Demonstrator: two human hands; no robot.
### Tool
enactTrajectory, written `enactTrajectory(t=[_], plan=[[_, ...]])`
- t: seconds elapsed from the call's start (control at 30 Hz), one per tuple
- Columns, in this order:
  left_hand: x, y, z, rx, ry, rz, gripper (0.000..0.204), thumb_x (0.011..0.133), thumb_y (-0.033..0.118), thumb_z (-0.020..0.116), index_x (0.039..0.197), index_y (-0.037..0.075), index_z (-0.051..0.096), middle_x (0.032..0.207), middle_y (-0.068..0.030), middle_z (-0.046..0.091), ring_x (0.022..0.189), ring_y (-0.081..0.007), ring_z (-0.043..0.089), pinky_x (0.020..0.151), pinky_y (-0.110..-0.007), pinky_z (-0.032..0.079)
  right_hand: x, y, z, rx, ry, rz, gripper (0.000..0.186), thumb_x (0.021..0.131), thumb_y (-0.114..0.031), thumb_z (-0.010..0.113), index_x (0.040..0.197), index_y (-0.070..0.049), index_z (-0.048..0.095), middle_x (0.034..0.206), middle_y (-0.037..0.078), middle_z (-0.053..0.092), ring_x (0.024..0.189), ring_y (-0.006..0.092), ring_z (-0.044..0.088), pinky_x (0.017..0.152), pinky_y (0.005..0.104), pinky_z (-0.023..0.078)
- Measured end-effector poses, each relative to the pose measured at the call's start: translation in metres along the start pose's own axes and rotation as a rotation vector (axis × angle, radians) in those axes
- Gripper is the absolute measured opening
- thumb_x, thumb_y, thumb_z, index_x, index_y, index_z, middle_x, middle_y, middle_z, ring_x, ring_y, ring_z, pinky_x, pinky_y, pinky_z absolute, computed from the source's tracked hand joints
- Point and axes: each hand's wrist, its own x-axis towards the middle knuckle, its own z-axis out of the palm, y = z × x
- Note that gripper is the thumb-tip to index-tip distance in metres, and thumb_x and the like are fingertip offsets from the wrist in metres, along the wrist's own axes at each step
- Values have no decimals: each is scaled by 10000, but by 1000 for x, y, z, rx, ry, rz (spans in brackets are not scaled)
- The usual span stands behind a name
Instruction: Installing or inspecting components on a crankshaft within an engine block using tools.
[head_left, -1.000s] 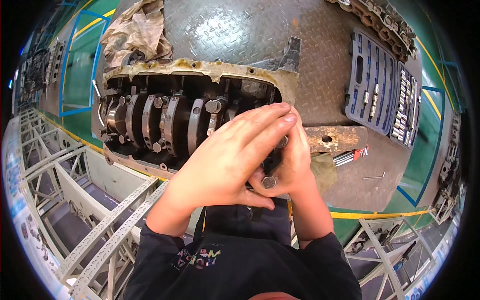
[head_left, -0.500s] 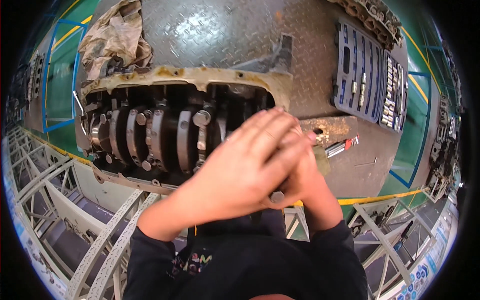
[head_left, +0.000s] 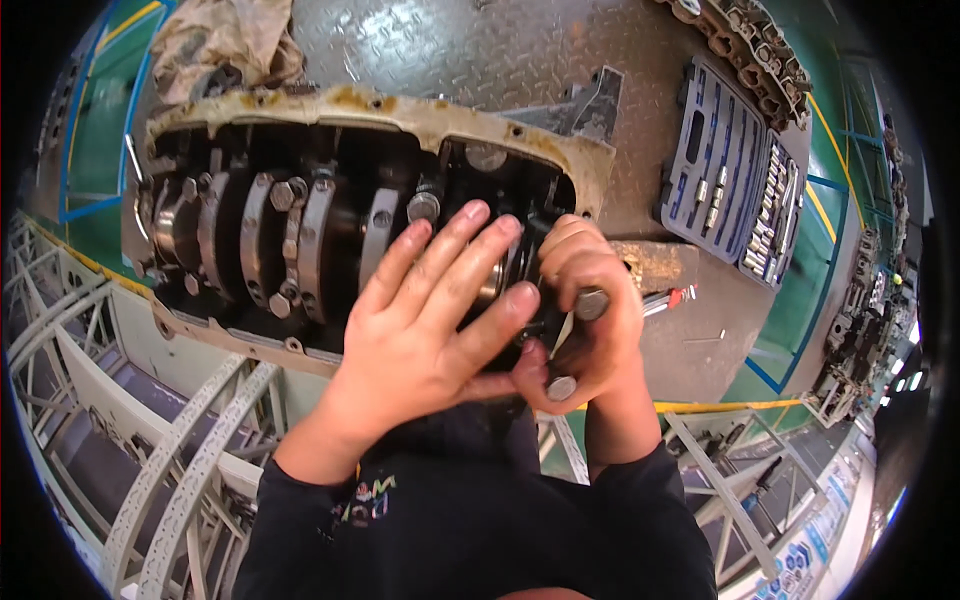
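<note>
An engine block (head_left: 300,108) lies with its open side up, showing a crankshaft (head_left: 312,245) and its bolted caps. Over the crankshaft's right part, my left hand (head_left: 430,310) is open, fingers spread, and holds nothing. My right hand (head_left: 618,335) is closed around a dark bearing cap (head_left: 548,320) at the block's right end. Two bolt heads stick out of this grip, an upper bolt (head_left: 590,303) and a lower bolt (head_left: 561,388). My fingers hide much of the cap; whether it touches the crankshaft I cannot tell.
A socket set case (head_left: 683,215) lies unfolded at the right, near a metal engine part (head_left: 760,55). Beside the block are a wooden block (head_left: 665,262), hex keys (head_left: 660,300) and a metal bracket (head_left: 597,105). A stained cloth (head_left: 225,40) lies far left.
My hands, clasped together before, have come apart. The left has moved left and spread its fingers; the right now shows the cap and both bolt heads. The whole view has shifted slightly.
</note>
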Motion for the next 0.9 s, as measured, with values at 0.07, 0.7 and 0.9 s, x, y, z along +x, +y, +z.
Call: enactTrajectory(t=[0.07,0.7,0.9], plan=[[-10,0,-6,-71,-66,22,625,784,616,619,1256,208,572,1435,-140,533,1340,-332,502,1153,-472,311,-11,-2,0,33,-3,43,354,583,-62,564,907,-58,421,805,91,441,702,229,409,654,364,349],[-1,3,-4,-71,-194,-82,1080,531,587,752,1448,93,466,1446,-139,503,1373,-312,456,1166,-458,318,-31,-5,-14,-44,24,193,530,615,-159,740,963,-93,346,889,89,408,846,242,439,797,349,388],[-55,55,16,89,139,-201,386,908,447,592,1059,101,669,1198,-74,613,1212,-283,572,1107,-496,345,-30,-6,-12,2,-2,145,566,612,-182,773,980,-94,352,915,89,405,856,242,424,808,360,391]])
